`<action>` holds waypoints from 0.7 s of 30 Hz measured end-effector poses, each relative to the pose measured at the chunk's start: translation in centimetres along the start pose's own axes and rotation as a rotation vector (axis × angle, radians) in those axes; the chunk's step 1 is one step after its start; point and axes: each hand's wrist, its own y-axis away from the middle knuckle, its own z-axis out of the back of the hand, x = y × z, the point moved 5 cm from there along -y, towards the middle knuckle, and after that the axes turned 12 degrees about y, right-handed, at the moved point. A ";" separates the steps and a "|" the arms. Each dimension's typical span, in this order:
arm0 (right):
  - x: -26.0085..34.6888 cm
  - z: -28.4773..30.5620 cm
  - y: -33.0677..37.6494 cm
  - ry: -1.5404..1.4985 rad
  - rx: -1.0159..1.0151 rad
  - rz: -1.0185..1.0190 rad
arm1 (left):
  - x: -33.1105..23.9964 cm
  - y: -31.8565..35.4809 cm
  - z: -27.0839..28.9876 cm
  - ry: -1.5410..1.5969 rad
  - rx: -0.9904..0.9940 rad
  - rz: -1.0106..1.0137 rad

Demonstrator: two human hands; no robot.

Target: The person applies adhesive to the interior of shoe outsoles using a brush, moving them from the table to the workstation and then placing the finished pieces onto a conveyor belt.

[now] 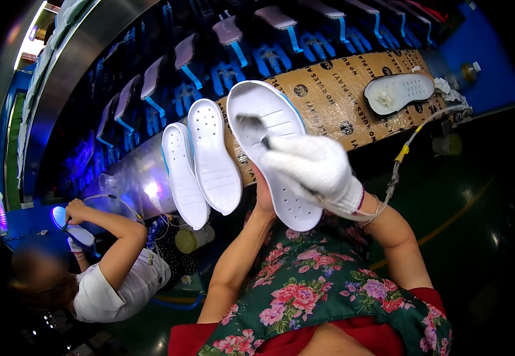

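My left hand, bare, grips a white shoe sole from beneath, its palm mostly hidden behind the sole. My right hand wears a white knitted glove and is closed around the dark handle of a brush. The brush's bristles, blurred, are over the sole's wide far end. A thin clear hose runs along my right wrist. Just left of the held sole are two more white soles, one partly overlapping the other; both have small holes and ridges.
Brown printed cardboard covers the bench ahead. A dark-rimmed sole with whitish stuff on it lies at the right. Beyond, mauve sole-shaped pieces stand on blue holders. At lower left a co-worker handles another sole.
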 end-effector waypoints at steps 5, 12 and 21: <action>-1.0 0.5 -0.2 -0.288 -0.021 -0.052 | -2.8 0.3 1.8 -0.455 -0.174 -0.065; 0.6 -0.3 0.6 -0.267 0.095 0.026 | -5.1 0.6 1.6 -0.664 -0.260 -0.120; 1.0 -1.2 2.1 -0.315 0.045 0.056 | -6.0 -2.5 1.2 -0.227 -0.133 0.048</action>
